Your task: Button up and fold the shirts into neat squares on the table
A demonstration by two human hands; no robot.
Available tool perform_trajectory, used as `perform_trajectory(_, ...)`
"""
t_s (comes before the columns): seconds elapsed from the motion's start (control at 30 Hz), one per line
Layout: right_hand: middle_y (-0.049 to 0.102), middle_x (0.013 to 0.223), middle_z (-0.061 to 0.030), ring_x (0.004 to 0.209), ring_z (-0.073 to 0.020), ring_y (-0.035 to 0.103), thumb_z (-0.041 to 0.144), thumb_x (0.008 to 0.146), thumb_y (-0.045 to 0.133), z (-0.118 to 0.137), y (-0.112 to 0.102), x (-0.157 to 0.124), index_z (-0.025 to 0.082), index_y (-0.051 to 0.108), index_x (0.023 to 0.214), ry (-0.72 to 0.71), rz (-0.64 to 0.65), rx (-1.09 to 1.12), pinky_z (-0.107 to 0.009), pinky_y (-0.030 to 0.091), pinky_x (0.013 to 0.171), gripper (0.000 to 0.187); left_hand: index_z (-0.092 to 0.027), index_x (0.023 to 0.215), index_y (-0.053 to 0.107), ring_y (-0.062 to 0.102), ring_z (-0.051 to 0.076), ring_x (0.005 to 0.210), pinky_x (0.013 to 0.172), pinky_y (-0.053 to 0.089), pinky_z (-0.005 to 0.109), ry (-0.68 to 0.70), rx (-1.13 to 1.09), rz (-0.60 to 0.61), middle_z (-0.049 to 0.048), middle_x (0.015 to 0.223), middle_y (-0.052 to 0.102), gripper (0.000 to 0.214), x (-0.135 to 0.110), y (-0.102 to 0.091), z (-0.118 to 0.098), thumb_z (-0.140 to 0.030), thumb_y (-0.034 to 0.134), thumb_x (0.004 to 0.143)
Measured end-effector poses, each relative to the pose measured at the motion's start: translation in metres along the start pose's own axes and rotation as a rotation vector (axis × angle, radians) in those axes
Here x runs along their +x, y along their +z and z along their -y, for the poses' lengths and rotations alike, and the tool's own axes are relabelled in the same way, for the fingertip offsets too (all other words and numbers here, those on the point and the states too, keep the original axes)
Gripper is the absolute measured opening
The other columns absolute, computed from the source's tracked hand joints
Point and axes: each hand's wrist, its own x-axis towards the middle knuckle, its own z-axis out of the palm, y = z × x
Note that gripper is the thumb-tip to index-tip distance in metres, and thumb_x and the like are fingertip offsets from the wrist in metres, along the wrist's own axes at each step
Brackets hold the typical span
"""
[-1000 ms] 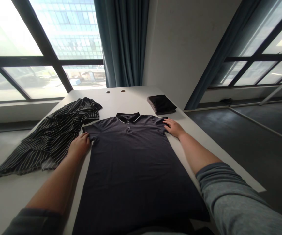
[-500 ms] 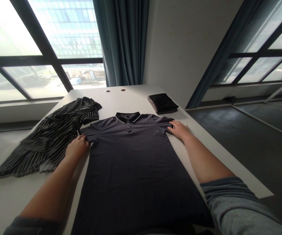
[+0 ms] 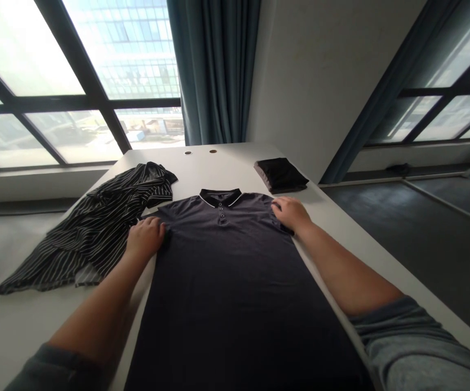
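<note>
A dark grey polo shirt (image 3: 222, 277) lies spread face up, its black collar with a white edge at the far end and its buttoned placket in the middle. My left hand (image 3: 147, 234) is at the sleeve on the left, its fingers closed together over the cloth. On the other side my right hand (image 3: 292, 213) grips the cloth between shoulder and sleeve with bent fingers. The hem of that sleeve shows below the hand. The fingertips of my left hand are partly hidden.
A crumpled black shirt with white stripes (image 3: 100, 222) lies left of the polo, close to my left hand. Folded dark clothes (image 3: 281, 175) sit at the back right of the white table (image 3: 226, 169). Two round holes are near the table's far edge. A curtain (image 3: 218, 70) hangs beyond.
My right hand has moved inward from the sleeve's end towards the shoulder, and that sleeve now hangs lower. My left hand has shifted slightly inward over its sleeve. The view has turned slightly left.
</note>
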Motion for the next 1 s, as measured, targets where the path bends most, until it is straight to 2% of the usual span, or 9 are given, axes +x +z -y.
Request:
perform_trajectory(0.1, 0.069, 0.138, -0.0103, 0.126, -0.0257, 0.062, 0.033, 0.100, 0.054, 0.036, 0.013, 0.033, 0.019, 0.071, 0.132, -0.130, 0.137, 0.093, -0.032, 0.045, 0.108, 0.039, -0.015, 0.135, 0.066, 0.063, 0.033, 0.126, 0.108, 0.046, 0.046, 0.175, -0.092, 0.055, 0.0149, 0.140, 0.067, 0.048, 0.024, -0.003, -0.045, -0.038, 0.037, 0.104)
perform_trajectory(0.2, 0.068, 0.140, -0.0098, 0.127, -0.0258, 0.062, 0.032, 0.097, 0.060, 0.054, 0.029, 0.069, 0.021, 0.070, 0.134, -0.064, 0.199, 0.078, -0.032, 0.046, 0.107, 0.040, -0.018, 0.136, 0.066, 0.062, 0.030, 0.128, 0.110, 0.044, 0.044, 0.349, -0.193, 0.099, 0.0157, 0.141, 0.066, 0.043, 0.055, -0.002, -0.103, -0.030, 0.042, 0.103)
perform_trajectory(0.27, 0.070, 0.136, -0.0122, 0.123, -0.0273, 0.064, 0.030, 0.096, 0.061, 0.050, 0.039, 0.087, 0.020, 0.072, 0.131, 0.022, 0.191, 0.063, -0.035, 0.049, 0.104, 0.038, -0.018, 0.133, 0.068, 0.062, 0.031, 0.127, 0.109, 0.044, 0.045, 0.415, -0.243, 0.158, 0.0164, 0.138, 0.067, 0.040, 0.079, 0.000, -0.142, -0.024, 0.044, 0.102)
perform_trajectory(0.37, 0.069, 0.134, -0.0155, 0.119, -0.0308, 0.064, 0.029, 0.095, 0.061, 0.030, 0.051, 0.099, 0.019, 0.075, 0.123, 0.134, 0.144, 0.056, -0.041, 0.050, 0.100, 0.033, -0.020, 0.131, 0.069, 0.062, 0.032, 0.127, 0.108, 0.044, 0.047, 0.411, -0.250, 0.184, 0.0156, 0.136, 0.068, 0.038, 0.117, 0.010, -0.190, -0.023, 0.047, 0.101)
perform_trajectory(0.5, 0.071, 0.127, -0.0149, 0.116, -0.0305, 0.063, 0.029, 0.096, 0.057, 0.009, 0.064, 0.095, 0.019, 0.078, 0.110, 0.194, 0.052, 0.087, -0.041, 0.049, 0.100, 0.027, -0.023, 0.146, 0.058, 0.058, 0.036, 0.133, 0.109, 0.043, 0.052, 0.377, -0.268, 0.221, 0.0190, 0.146, 0.061, 0.046, 0.165, 0.032, -0.230, -0.035, 0.045, 0.104)
perform_trajectory(0.6, 0.074, 0.118, -0.0111, 0.110, -0.0267, 0.063, 0.027, 0.097, 0.055, 0.002, 0.071, 0.091, 0.020, 0.076, 0.106, 0.169, 0.007, 0.133, -0.037, 0.048, 0.100, 0.024, -0.030, 0.152, 0.054, 0.053, 0.037, 0.137, 0.111, 0.042, 0.054, 0.411, -0.290, 0.292, 0.0153, 0.155, 0.054, 0.055, 0.197, 0.049, -0.242, -0.040, 0.059, 0.098)
perform_trajectory(0.77, 0.077, 0.106, -0.0072, 0.100, -0.0227, 0.066, 0.025, 0.095, 0.057, -0.005, 0.073, 0.093, 0.021, 0.074, 0.105, 0.151, -0.022, 0.234, -0.030, 0.049, 0.090, 0.020, -0.023, 0.123, 0.074, 0.066, 0.029, 0.110, 0.097, 0.051, 0.041, 0.442, -0.340, 0.397, 0.0116, 0.124, 0.073, 0.039, 0.236, 0.065, -0.234, -0.038, 0.071, 0.087)
perform_trajectory(0.87, 0.078, 0.104, -0.0062, 0.095, -0.0222, 0.068, 0.024, 0.094, 0.060, -0.009, 0.070, 0.094, 0.021, 0.074, 0.103, 0.180, -0.047, 0.327, -0.029, 0.050, 0.085, 0.017, -0.020, 0.121, 0.073, 0.066, 0.024, 0.099, 0.089, 0.052, 0.035, 0.452, -0.392, 0.386, 0.0088, 0.113, 0.075, 0.039, 0.248, 0.066, -0.224, -0.040, 0.070, 0.087)
perform_trajectory(1.0, 0.078, 0.108, -0.0083, 0.099, -0.0243, 0.069, 0.027, 0.095, 0.061, -0.009, 0.063, 0.095, 0.021, 0.076, 0.103, 0.239, -0.063, 0.347, -0.030, 0.050, 0.087, 0.018, -0.018, 0.122, 0.069, 0.066, 0.023, 0.097, 0.088, 0.051, 0.033, 0.434, -0.443, 0.345, 0.0086, 0.113, 0.074, 0.039, 0.252, 0.062, -0.219, -0.044, 0.065, 0.093)
